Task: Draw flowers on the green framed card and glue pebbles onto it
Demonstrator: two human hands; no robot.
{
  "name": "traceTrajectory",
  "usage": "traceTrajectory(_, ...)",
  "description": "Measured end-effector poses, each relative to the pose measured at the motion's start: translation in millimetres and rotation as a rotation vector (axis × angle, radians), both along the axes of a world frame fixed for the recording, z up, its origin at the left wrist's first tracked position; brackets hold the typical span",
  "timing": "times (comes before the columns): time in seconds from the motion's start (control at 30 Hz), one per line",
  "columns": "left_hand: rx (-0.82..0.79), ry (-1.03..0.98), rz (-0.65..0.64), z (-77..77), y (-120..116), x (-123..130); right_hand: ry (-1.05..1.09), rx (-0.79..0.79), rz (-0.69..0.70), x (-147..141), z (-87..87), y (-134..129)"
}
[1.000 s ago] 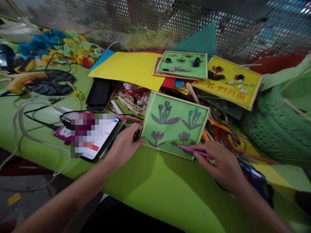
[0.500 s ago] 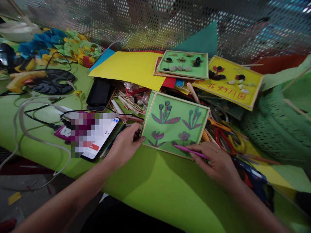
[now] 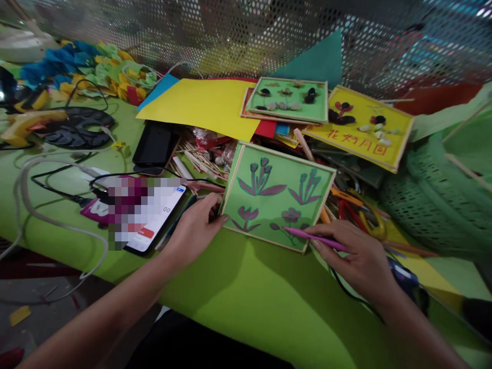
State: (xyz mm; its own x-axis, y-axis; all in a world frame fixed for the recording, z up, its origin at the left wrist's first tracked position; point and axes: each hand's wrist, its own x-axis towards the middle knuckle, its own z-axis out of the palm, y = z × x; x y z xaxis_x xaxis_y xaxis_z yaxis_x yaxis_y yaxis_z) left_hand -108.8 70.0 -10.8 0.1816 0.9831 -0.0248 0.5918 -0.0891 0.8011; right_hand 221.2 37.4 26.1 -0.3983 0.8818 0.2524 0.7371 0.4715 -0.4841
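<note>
A green picture board (image 3: 265, 210) with a thin wooden stick frame stands tilted before me, showing purple and dark teal flowers. My left hand (image 3: 202, 220) pinches its lower left corner between thumb and fingers. In my right hand (image 3: 355, 253) is a magenta pen (image 3: 317, 238), held in a writing grip. Its tip meets the board at the stem of the lower right flower, as far as I can see. Dark leaf shapes lie on both sides of that stem.
Left of the board lie a phone (image 3: 163, 218) with its screen lit and a purple power strip (image 3: 94, 210) with cables. Behind are yellow paper (image 3: 200, 105), wooden sticks (image 3: 196, 159) and framed pebble pictures (image 3: 286, 100). Pliers (image 3: 355, 215) and a green basket (image 3: 434, 189) stand right.
The pen tip has moved right, from the lower right flower's left leaf to its stem. My right hand has shifted right with it. My left hand keeps its hold on the board.
</note>
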Motion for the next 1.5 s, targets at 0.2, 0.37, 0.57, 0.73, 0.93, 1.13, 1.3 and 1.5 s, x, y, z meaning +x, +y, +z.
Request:
traceTrajectory(0.2,0.017,0.008,0.001,0.7,-0.2,-0.2,0.024,0.008,0.029,-2.1,-0.9,0.7)
traceTrajectory(0.37,0.007,0.0,-0.004,-0.2,0.2,-0.2,0.033,0.004,0.041,-4.0,-2.7,1.4)
traceTrajectory(0.57,0.013,-0.011,-0.006,0.0,1.2,1.4,0.058,-0.01,0.028,-3.0,-4.5,1.4)
traceTrajectory(0.73,0.029,-0.012,-0.003,-2.3,2.0,-0.2,0.266,-0.12,-0.112,4.9,-6.5,-4.8)
traceTrajectory(0.93,0.033,-0.058,0.01,-5.4,2.8,-1.3,0.811,-0.299,-0.349,9.1,-16.3,1.9)
traceTrajectory(1.13,0.056,-0.123,0.005,-9.6,3.9,-3.3,1.126,-0.43,-0.324,5.3,-15.2,14.3)
traceTrajectory(1.3,0.073,-0.163,0.007,-12.7,5.2,-3.6,1.208,-0.538,-0.329,1.9,-12.5,13.9)
traceTrajectory(1.5,0.096,-0.185,0.009,-11.2,6.5,-3.2,1.189,-0.596,-0.259,0.2,-10.2,12.0)
